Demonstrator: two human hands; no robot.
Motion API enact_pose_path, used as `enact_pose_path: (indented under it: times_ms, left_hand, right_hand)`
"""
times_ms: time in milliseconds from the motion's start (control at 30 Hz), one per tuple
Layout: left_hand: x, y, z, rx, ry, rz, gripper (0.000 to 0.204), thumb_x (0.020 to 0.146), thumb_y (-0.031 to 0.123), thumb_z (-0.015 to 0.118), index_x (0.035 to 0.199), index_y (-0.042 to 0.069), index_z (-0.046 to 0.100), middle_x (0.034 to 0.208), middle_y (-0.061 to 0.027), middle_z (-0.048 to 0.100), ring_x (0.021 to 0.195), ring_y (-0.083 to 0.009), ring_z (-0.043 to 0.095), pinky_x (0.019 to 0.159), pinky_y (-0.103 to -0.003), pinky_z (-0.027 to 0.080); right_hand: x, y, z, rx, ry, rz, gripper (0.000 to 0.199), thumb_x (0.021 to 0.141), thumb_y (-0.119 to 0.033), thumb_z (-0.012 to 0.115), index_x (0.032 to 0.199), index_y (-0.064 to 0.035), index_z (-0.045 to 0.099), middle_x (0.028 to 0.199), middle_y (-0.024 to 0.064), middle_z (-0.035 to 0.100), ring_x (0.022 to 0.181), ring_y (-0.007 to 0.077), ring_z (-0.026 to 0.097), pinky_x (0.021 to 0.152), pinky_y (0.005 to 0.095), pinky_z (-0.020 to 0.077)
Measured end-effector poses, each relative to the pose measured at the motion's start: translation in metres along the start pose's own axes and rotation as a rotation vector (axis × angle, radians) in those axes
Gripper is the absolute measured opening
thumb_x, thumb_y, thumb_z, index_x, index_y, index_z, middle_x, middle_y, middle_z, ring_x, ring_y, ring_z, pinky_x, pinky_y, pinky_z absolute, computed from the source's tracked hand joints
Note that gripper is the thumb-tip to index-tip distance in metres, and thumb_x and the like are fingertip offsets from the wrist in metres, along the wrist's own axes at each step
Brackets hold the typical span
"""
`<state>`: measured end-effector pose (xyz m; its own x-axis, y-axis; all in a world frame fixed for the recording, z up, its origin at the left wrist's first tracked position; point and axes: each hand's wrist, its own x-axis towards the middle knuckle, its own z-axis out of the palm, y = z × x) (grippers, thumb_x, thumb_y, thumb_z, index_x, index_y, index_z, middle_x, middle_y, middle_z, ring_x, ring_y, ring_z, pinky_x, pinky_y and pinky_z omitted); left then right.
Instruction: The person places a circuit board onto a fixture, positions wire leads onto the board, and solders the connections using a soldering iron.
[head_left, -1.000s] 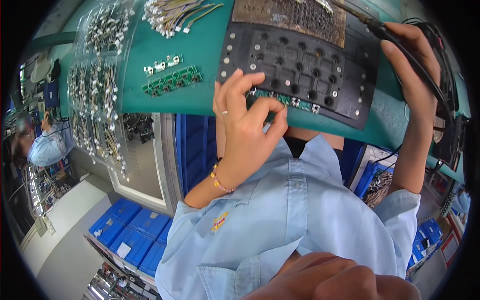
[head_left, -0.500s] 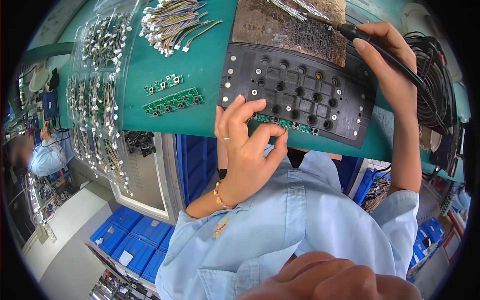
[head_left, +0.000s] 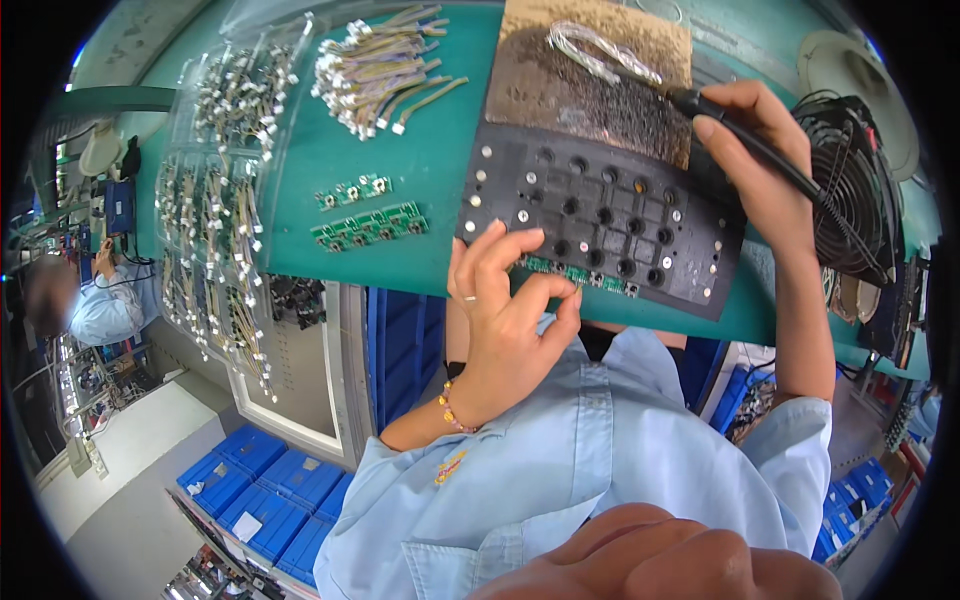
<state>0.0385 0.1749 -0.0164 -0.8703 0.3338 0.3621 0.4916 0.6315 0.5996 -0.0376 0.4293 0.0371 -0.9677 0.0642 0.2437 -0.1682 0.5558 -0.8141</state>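
Observation:
My right hand (head_left: 765, 165) grips a soldering iron (head_left: 745, 135) by its black handle. Its metal end points at the far brown board (head_left: 590, 100), close to a loose coil of thin silvery wire (head_left: 590, 50); the exact tip is blurred. At the near edge of a black fixture plate (head_left: 690, 270) with round holes lies a strip of green circuit boards (head_left: 615, 285). My left hand (head_left: 505, 315) rests over the strip's left part, thumb and forefinger pinched together at its near edge. What they pinch, if anything, is too small to make out.
Two more green circuit strips (head_left: 370, 228) lie on the green mat left of the fixture. Beyond them is a pile of connector cables (head_left: 380, 75). Clear trays of wired boards (head_left: 215, 190) stand farther left. A black fan (head_left: 850, 190) is at the right.
The whole view has shifted, so the bench appears lower. The soldering iron has drawn back nearer to me and its metal end looks shorter. My left hand keeps its pinch at the strip.

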Motion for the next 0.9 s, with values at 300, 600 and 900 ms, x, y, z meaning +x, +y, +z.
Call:
enact_pose_path:
  times_ms: [300,600,900]
  left_hand:
    - [-0.006,0.007,-0.001,-0.022,0.007,-0.027,0.011,0.069,0.008,0.074,0.074,0.012,0.065,0.123,-0.0098,0.046,0.127,-0.0378,0.034,0.107,-0.055,0.019]
    - [0.002,-0.001,0.002,-0.057,0.061,0.002,0.01,0.071,0.013,0.073,0.077,0.013,0.064,0.121,-0.0081,0.05,0.124,-0.0354,0.038,0.104,-0.054,0.022]
    - [0.001,-0.005,0.008,-0.034,0.112,0.066,0.011,0.068,0.014,0.073,0.071,0.013,0.062,0.12,-0.0055,0.049,0.123,-0.0341,0.038,0.103,-0.058,0.02]
  right_hand:
    - [-0.011,-0.003,0.001,0.071,0.012,0.003,0.02,0.082,-0.013,0.067,0.096,-0.0012,0.06,0.079,0.0,0.061,0.075,0.0048,0.054,0.066,0.0206,0.0426]
    - [-0.079,-0.017,-0.029,0.099,0.117,-0.19,0.026,0.082,-0.004,0.068,0.106,0.0027,0.06,0.095,0.0052,0.064,0.083,0.0073,0.056,0.073,0.0191,0.0433]
    - [-0.15,0.007,0.007,0.493,0.086,-0.303,0.033,0.082,-0.016,0.069,0.101,0.0042,0.052,0.091,0.0206,0.06,0.081,0.0228,0.055,0.072,0.0329,0.0437]
